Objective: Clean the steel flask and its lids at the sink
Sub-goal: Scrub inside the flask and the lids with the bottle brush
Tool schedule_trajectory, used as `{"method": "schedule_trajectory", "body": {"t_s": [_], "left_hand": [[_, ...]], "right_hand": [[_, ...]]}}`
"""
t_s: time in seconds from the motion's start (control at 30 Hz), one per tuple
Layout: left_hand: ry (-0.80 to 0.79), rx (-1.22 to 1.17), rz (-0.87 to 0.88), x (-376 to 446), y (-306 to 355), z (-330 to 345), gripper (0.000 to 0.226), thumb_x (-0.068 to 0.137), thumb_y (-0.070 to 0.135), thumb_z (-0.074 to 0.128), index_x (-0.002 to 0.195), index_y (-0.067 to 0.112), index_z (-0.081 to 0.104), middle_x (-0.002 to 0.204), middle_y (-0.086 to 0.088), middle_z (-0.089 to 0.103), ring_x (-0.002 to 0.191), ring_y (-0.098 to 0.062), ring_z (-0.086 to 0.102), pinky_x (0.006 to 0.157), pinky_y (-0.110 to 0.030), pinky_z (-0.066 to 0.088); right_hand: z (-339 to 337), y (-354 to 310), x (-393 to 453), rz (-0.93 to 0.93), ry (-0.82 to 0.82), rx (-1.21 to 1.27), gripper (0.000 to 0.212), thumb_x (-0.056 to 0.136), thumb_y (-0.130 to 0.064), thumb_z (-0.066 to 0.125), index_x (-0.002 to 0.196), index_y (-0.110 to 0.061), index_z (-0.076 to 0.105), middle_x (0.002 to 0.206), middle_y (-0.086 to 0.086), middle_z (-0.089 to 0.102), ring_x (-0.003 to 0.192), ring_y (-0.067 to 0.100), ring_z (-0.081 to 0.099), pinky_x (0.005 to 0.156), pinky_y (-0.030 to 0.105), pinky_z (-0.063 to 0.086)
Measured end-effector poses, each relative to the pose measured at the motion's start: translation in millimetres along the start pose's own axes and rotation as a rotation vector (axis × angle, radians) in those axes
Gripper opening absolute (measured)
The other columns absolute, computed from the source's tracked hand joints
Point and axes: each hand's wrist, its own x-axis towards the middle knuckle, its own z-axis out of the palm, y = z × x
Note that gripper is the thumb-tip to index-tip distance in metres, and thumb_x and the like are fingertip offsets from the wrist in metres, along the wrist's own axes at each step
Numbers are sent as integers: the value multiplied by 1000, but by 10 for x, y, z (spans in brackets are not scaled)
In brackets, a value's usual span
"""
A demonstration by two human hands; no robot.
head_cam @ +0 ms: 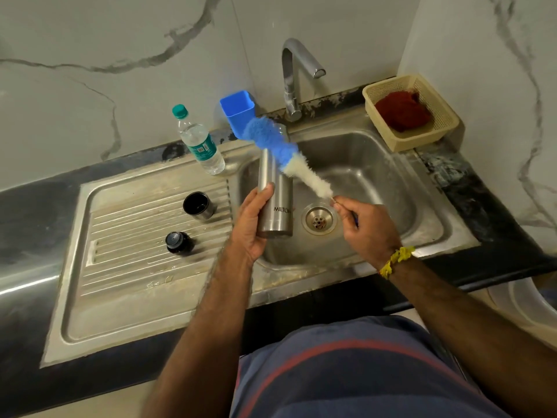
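My left hand (251, 224) grips the lower part of the steel flask (275, 188), held upright over the left side of the sink basin (376, 176). My right hand (366, 227) pinches the wire handle of a bottle brush (278, 146) with blue and white bristles. The brush slants up to the left, and its blue end is blurred in front of the flask's mouth. Two lids lie on the ribbed drainboard (135, 251): a steel cup lid (199, 206) with a black inside and a black stopper (179, 242).
A chrome tap (294, 76) rises behind the basin, its spout over the sink. A plastic water bottle (199, 141) and a blue holder (238, 111) stand at the back. A cream basket (434, 134) with a red scrubber sits at the back right. The drain (319, 220) is open.
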Motion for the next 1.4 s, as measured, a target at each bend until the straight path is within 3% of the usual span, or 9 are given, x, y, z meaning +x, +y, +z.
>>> {"method": "schedule_trajectory", "body": {"t_s": [0.17, 0.33, 0.47, 0.77, 0.87, 1.0, 1.17, 1.3, 1.4], "left_hand": [[15, 0, 11, -6, -71, 11, 63, 74, 41, 84, 126, 14, 61, 115, -19, 69, 103, -40, 66, 82, -47, 59], [19, -29, -5, 2, -58, -11, 70, 81, 45, 78, 136, 8, 56, 111, -18, 70, 97, -34, 69, 86, -47, 56], [20, -75, -45, 41, -63, 53, 57, 92, 44, 65, 136, 9, 56, 115, -18, 70, 97, -33, 71, 90, -47, 54], [14, -189, -46, 206, 80, 147, 51, 94, 43, 66, 132, 11, 59, 113, -15, 71, 93, -29, 69, 93, -47, 52], [57, -146, -33, 273, 184, 193, 50, 97, 40, 63, 135, 9, 59, 109, -12, 73, 93, -26, 70, 89, -45, 56], [92, -158, -15, 372, 331, 291, 52, 99, 37, 62, 140, 6, 55, 111, -13, 72, 95, -26, 71, 101, -50, 52], [20, -231, -47, 377, 468, 401, 41, 101, 44, 55, 119, 8, 63, 93, -10, 75, 83, -23, 74, 75, -41, 62], [-35, -355, -77, 306, 489, 418, 47, 98, 37, 65, 132, 6, 54, 113, -17, 70, 101, -27, 70, 98, -44, 53], [-65, -404, -111, 240, 407, 452, 43, 98, 36, 63, 127, 6, 56, 112, -18, 70, 99, -28, 68, 92, -42, 55]], "right_hand": [[16, 33, 88, 52, 25, -1, 24, 99, -24, 60, 116, -13, 73, 100, 4, 78, 90, 22, 74, 81, 40, 61], [20, 109, -62, 99, 48, 42, 19, 99, -18, 61, 109, -10, 75, 93, 3, 78, 81, 20, 73, 75, 38, 61], [7, 16, -205, 71, -2, 94, 24, 98, -16, 61, 117, -8, 73, 107, 2, 76, 96, 11, 72, 89, 24, 56], [-61, 102, -432, 92, -55, 150, 27, 99, -12, 59, 123, -8, 69, 113, -7, 71, 104, 9, 69, 93, 23, 55], [-51, 150, -524, 92, -100, 192, 28, 97, -8, 61, 124, -6, 68, 115, -7, 70, 110, 2, 67, 95, 13, 50], [-52, 183, -633, 77, -23, 185, 26, 95, -5, 63, 121, -5, 70, 112, -7, 71, 106, -12, 63, 95, 10, 49], [-104, 210, -631, 43, -10, 173, 26, 95, -4, 63, 120, -3, 70, 114, -2, 72, 108, -1, 67, 95, 12, 49], [-139, 271, -647, 51, 55, 160, 25, 95, -5, 62, 119, -4, 71, 112, -2, 73, 106, -12, 64, 94, 10, 48], [-110, 244, -592, 59, 44, 170, 26, 97, -8, 61, 121, -8, 70, 111, -7, 72, 104, -8, 66, 91, 11, 51]]}}
